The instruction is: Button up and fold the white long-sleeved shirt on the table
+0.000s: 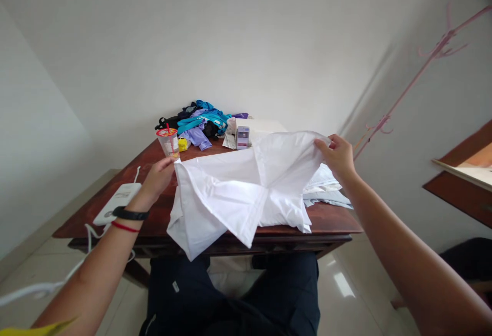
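Observation:
A white cloth garment (230, 187) is spread between my two hands above the front of the dark wooden table (154, 223). Its exact kind is hard to make out. My left hand (158, 176) pinches the garment's left corner, close to a plastic drink cup with a red straw (169, 144). On the other side, my right hand (337, 155) is closed on the upper right corner, which is lifted. The lower part sags in folds, and one tip hangs over the table's front edge. Partly hidden behind its right side lies a stack of folded light cloth (326, 190).
A heap of blue, black and lilac clothes (203, 121) lies at the back left. Near it are a yellow packet (183, 144) and a small purple box (243, 137). A white power strip with a cable (117, 203) sits at left. A pink coat stand (407, 82) leans at right.

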`<state>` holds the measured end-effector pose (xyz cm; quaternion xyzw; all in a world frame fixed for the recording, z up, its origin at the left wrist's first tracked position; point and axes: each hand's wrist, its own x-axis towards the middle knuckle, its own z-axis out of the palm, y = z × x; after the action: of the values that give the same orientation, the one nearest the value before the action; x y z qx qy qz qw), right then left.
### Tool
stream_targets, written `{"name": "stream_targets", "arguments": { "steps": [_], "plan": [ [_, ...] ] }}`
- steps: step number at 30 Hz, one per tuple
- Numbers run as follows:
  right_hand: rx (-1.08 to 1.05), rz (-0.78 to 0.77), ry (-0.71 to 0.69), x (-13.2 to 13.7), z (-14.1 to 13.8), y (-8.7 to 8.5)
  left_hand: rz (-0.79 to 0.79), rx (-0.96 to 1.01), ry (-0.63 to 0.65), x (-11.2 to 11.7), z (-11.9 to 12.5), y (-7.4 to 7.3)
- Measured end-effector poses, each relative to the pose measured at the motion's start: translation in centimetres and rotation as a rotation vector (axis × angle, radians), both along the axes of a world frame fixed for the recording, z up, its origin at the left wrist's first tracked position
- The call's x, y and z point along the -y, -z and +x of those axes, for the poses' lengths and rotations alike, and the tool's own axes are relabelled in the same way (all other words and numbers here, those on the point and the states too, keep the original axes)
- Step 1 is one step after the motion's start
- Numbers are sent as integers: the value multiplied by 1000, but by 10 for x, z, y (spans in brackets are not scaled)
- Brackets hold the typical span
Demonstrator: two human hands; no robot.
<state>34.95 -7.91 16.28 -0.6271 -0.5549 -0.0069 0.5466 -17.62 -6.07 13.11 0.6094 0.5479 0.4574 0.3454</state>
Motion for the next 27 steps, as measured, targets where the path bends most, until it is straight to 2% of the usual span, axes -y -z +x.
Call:
{"name": "stream_targets", "arguments": {
  "steps": [3, 6, 8, 11, 13, 14, 17, 20, 22, 27],
  "plan": [
    [-86, -72, -83, -1, -5, 4, -111, -178, 27, -45, 7, 17],
    [-123, -165, -135, -1, -8, 13, -118, -261, 42, -70, 10, 28],
    [-111, -214, -134, 0, -9, 21, -4, -355, 144, -70, 8, 32],
    [-84, -260, -130, 0, -9, 32, 211, -598, 486, -52, 2, 35],
    [-99, -269, -147, -1, -9, 37, 239, -723, 673, -36, 1, 41],
    [-115, -272, -160, -3, -9, 38, 228, -766, 715, -29, 1, 46],
    [-158, -285, -201, -8, -10, 38, 220, -858, 721, -22, 6, 64],
    [-203, -308, -231, -10, -14, 32, 228, -860, 724, -33, 14, 77],
    [-262, -321, -261, -9, -15, 29, 208, -836, 734, -42, 18, 78],
    [-473, -453, -340, -7, -12, 31, 233, -882, 712, -57, 27, 65]
  ]
}}
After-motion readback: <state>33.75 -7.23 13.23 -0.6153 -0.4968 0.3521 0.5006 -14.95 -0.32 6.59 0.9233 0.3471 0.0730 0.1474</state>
